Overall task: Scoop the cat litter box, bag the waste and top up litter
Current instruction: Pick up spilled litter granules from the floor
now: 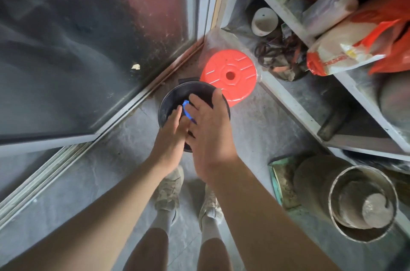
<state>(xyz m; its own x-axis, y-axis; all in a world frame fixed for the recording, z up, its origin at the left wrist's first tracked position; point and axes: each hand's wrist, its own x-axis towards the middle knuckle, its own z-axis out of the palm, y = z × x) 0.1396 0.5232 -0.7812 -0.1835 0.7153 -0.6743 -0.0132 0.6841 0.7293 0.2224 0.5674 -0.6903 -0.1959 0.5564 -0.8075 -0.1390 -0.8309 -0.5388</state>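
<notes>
Two hands over the black tub — blue scoop between them

Both of my hands are down over the black tub point(165, 106), which stands on the grey floor point(255, 124) in the corner by the glass door point(88, 49), just in front of my shoes point(168, 191). Its red lid point(229, 75) is off and leans behind the rim.

Left hand point(170, 135): fingers reach in and lie against the blue scoop point(186, 109); whether they are curled round it I cannot tell — motion blur and my other hand hide the contact. Right hand point(210, 131): fingers fairly straight, spread over the far rim, and I see nothing gripped in it.

Handling, as I judge it:
- Scoop looks like thin moulded plastic — light and stiff, probably a little slick with dust. Best taken by the handle, not the blade.
- Tub is rigid. How full it is I cannot see, so its weight is a guess; loose litter would make it bottom-heavy. I would brace it at the rim while digging.
- Litter grains will spill from a tilted scoop, so I should keep it level on the lift.
</notes>
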